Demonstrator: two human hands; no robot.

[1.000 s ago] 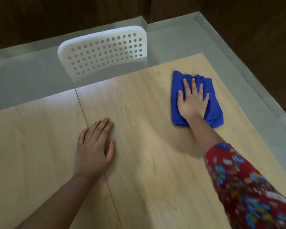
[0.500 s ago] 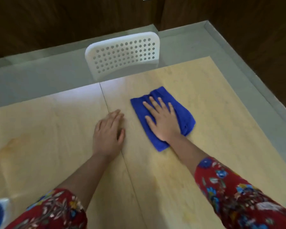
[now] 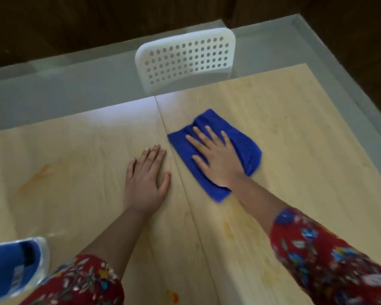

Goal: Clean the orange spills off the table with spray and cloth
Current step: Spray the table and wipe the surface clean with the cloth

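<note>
My right hand (image 3: 216, 157) lies flat with spread fingers on a folded blue cloth (image 3: 249, 148), pressing it onto the light wooden table (image 3: 306, 150) just right of the centre seam. To the left of that seam my left hand (image 3: 146, 179) rests palm down on the bare wood, holding nothing. Faint orange smears (image 3: 37, 175) show at the left, and small orange spots (image 3: 173, 297) sit near the bottom edge. A blurred blue and clear spray bottle (image 3: 13, 265) stands at the lower left corner.
A white perforated chair back (image 3: 185, 58) stands against the table's far edge. Grey floor and dark wooden walls lie beyond. The table's right edge runs diagonally down the right side.
My right hand has swept the cloth from the far right of the table leftward to the centre seam. The left hand has stayed flat on the wood. The view has shifted, bringing the bottle into sight.
</note>
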